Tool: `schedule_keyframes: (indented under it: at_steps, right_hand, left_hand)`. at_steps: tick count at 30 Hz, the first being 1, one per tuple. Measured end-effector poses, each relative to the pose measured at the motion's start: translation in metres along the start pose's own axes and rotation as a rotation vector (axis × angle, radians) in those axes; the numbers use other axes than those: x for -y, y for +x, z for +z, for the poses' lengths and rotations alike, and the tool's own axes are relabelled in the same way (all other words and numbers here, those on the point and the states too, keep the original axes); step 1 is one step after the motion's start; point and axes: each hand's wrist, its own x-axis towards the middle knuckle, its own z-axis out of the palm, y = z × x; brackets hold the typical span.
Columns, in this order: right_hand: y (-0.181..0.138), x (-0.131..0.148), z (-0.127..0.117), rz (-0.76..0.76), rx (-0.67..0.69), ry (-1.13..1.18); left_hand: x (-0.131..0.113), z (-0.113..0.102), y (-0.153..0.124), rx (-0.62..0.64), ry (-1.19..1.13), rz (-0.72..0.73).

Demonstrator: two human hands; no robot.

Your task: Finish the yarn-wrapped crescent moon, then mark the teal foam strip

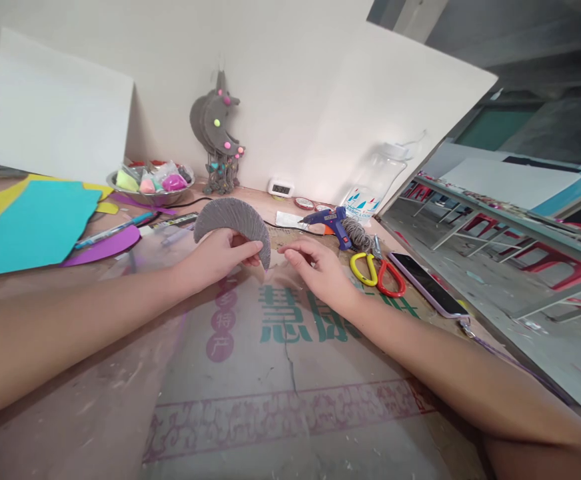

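My left hand [223,253] is closed on a grey yarn-wrapped crescent [233,220], thumb on the near side and fingers partly behind it. The crescent is held tilted above the table, its curved back up and one tip pointing down to the right. Just right of that tip, my right hand [318,265] has its thumb and fingers drawn together, apart from the crescent. Whatever lies between those fingertips, if anything, is too small to make out. A ball of grey yarn [358,235] lies beyond my right hand, beside a blue glue gun [331,221].
Scissors [378,273] and a phone [428,283] lie right, near the table edge. Behind stand a clear bottle [375,180], a small clock [280,188] and a decorated moon ornament [215,127]. Left are a bowl [150,197] of colourful packets and a blue sheet [35,227]. Printed plastic [250,367] covers the tabletop.
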Motion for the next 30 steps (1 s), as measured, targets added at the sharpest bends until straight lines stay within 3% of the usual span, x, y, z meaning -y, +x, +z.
schedule_keyframes:
  at_steps: [3, 12, 19, 23, 26, 30]
  right_hand:
    - [0.001, 0.0, -0.001, 0.006, -0.002, 0.026]
    - [-0.002, 0.007, 0.006, 0.058, 0.167, 0.17]
    - [-0.001, 0.005, 0.003, 0.179, 0.149, 0.378]
    - [-0.002, 0.004, 0.002, 0.239, 0.147, 0.439]
    - [-0.002, 0.003, 0.001, 0.277, 0.158, 0.418]
    - [-0.001, 0.004, 0.0, 0.284, 0.152, 0.4]
  left_hand:
    - [0.0, 0.0, 0.0, 0.046, -0.008, 0.008]
    - [-0.002, 0.005, -0.002, 0.137, 0.043, 0.001]
    - [0.001, 0.009, -0.007, 0.068, 0.083, 0.281]
    - [0.006, 0.013, -0.009, 0.153, -0.031, 0.387]
    - [0.009, 0.013, -0.009, 0.191, 0.076, 0.46]
    - [0.01, 0.013, -0.008, 0.128, 0.192, 0.504]
